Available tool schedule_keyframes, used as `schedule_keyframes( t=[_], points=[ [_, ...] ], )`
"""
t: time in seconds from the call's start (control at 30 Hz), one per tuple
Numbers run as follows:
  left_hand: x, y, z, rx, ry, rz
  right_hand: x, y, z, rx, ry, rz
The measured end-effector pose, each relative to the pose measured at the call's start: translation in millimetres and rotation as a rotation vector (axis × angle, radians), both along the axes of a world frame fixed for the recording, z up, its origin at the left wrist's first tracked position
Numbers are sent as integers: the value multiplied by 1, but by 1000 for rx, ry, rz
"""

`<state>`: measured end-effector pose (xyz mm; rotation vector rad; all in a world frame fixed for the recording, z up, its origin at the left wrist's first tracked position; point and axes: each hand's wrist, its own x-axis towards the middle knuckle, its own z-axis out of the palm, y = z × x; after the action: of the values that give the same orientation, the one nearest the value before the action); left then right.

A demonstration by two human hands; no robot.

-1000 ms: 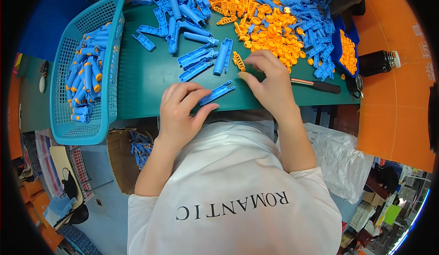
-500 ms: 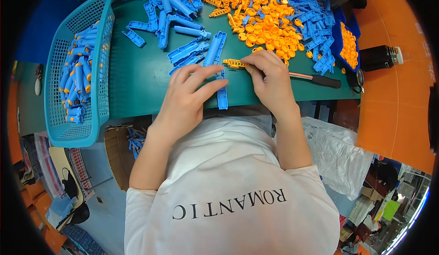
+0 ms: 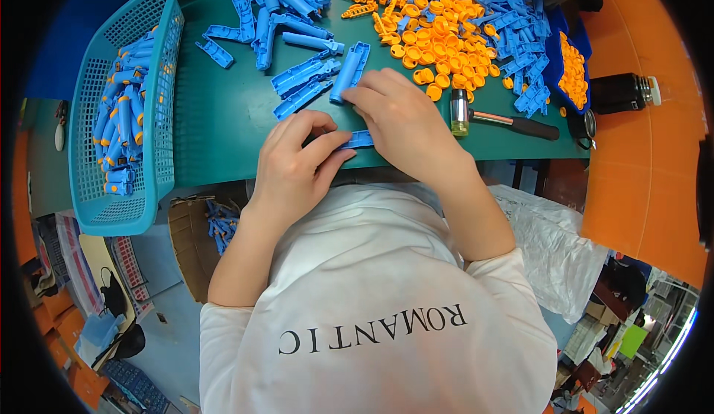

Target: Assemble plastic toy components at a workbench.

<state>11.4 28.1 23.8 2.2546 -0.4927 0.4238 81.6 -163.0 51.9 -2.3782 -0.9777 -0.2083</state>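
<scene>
We've got the blue piece (image 3: 355, 140) flat on the surface (image 3: 223, 124) now — orange bit's gone, both hands (image 3: 297, 163) (image 3: 405, 124) pinching it shut.

A: What is the blue piece (image 3: 355, 140) made of?

B: Smooth moulded plastic with a dull sheen, like the loose blue pieces (image 3: 312, 79) just beyond it on the table (image 3: 216, 124).

A: And the table itself?

B: A matt green top, smooth. On it, right of the blue piece, lies a hammer (image 3: 494, 119) with a shiny metal head and a black matt grip.

A: The orange caps (image 3: 439, 31)?

B: Glossy plastic. The basket (image 3: 119, 117), left of the blue piece, is teal plastic mesh. The shirt (image 3: 379, 302) is soft white cloth.
</scene>
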Motion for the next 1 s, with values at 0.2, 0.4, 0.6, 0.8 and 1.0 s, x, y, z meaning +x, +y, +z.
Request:
schedule_keyframes(
  t=[0.2, 0.4, 0.6, 0.8, 1.0],
  points=[
    [-5, 25, 3, -25, 16, -13, -2, -35, 2, 180, 60, -111],
    [-3, 20, -6, -17, 17, -24, -11, -31, -3, 133, 144, -79],
    [-8, 30, -2, -60, 57, -46, -12, -26, -10, 186, 92, -74],
    [-8, 26, -5, -101, 26, -7, -16, -20, -11, 298, 57, -36],
    [-8, 24, -7, -70, 21, 10, -36, -2, -3, 310, 114, 171]
  ],
)
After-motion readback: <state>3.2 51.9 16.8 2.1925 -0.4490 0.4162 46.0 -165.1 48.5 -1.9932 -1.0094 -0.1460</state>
